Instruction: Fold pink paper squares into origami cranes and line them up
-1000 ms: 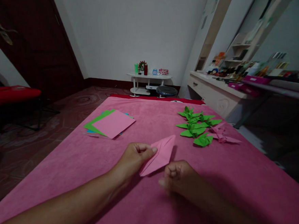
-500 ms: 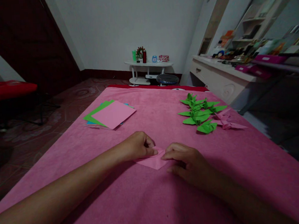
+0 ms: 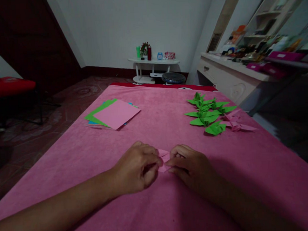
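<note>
A small piece of folded pink paper [image 3: 163,160] lies on the pink cloth [image 3: 160,206] between my two hands. My left hand [image 3: 137,167] curls over its left side, fingers pinched on the paper. My right hand [image 3: 190,162] pinches the right side, fingertips meeting the left hand's. Most of the paper is hidden under the fingers.
A stack of flat paper sheets [image 3: 114,113], pink on top of green and blue, lies at the back left. Several green folded cranes [image 3: 206,113] and pink folded ones [image 3: 235,122] sit at the back right. A white side table [image 3: 153,68] and a dresser [image 3: 230,78] stand beyond.
The pink paper, held up off the cloth a second ago, now lies on the cloth. Both hands have closed in over it, so less of it shows.
</note>
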The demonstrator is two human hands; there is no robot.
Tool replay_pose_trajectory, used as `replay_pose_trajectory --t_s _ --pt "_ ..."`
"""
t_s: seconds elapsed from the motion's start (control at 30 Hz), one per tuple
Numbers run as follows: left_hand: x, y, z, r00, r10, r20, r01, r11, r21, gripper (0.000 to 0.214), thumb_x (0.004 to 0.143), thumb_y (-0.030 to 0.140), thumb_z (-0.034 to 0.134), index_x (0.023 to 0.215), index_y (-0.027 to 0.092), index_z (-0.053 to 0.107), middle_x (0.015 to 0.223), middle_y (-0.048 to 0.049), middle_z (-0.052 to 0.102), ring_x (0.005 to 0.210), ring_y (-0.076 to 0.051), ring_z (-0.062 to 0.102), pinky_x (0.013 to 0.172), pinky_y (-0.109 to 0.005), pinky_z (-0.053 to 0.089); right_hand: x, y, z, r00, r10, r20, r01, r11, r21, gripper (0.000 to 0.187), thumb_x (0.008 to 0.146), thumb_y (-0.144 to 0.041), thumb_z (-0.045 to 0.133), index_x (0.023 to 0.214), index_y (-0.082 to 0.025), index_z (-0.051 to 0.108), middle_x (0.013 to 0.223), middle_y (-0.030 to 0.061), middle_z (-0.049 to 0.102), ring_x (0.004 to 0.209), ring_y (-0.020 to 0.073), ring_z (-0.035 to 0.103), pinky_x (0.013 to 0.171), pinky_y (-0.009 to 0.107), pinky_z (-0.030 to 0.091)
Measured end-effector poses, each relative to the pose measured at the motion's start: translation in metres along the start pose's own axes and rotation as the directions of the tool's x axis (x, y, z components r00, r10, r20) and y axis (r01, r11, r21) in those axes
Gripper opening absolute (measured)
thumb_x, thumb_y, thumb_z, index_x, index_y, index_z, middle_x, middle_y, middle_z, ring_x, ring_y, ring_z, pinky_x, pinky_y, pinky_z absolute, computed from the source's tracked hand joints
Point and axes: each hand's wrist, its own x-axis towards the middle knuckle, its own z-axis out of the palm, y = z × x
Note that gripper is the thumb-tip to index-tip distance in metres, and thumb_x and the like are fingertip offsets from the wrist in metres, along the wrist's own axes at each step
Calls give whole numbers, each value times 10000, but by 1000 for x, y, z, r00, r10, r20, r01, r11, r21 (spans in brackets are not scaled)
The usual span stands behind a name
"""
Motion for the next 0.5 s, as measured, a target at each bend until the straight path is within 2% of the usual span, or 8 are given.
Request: replay_pose_trajectory --t_s 0.1,0.17,0.27,0.5 --pt "-8 1 2 1000 -17 -6 17 999 39 217 731 249 616 944 220 649 878 -27 632 836 -164 563 812 -340 358 1 -1 -1 1000 17 10 -17 1000 1 97 819 -214 549 836 -212 645 824 27 549 786 154 485 663 265 361" --pt "-9 0 4 1000 -20 -23 22 998 56 168 764 294 604 909 229 658 880 -23 633 847 -163 559 811 -339 353 1 -2 -1 999 35 13 -35 999 -6 94 822 -225 548 820 -211 641 821 26 550 790 154 487 668 265 362" --pt "-8 -2 8 999 -31 -36 33 998 55 149 826 289 536 851 232 670 848 -22 625 845 -153 552 796 -326 356 1 -1 0 999 46 7 -46 999 -5 95 822 -220 549 798 -208 641 810 24 551 782 152 488 668 266 361" --pt "-10 -4 12 995 -39 -90 48 994 95 180 849 277 498 854 239 674 795 -24 593 802 -152 531 747 -315 364 0 1 3 1000 16 -22 -15 999 35 85 797 -220 583 851 -219 649 854 30 572 810 159 498 673 275 369"
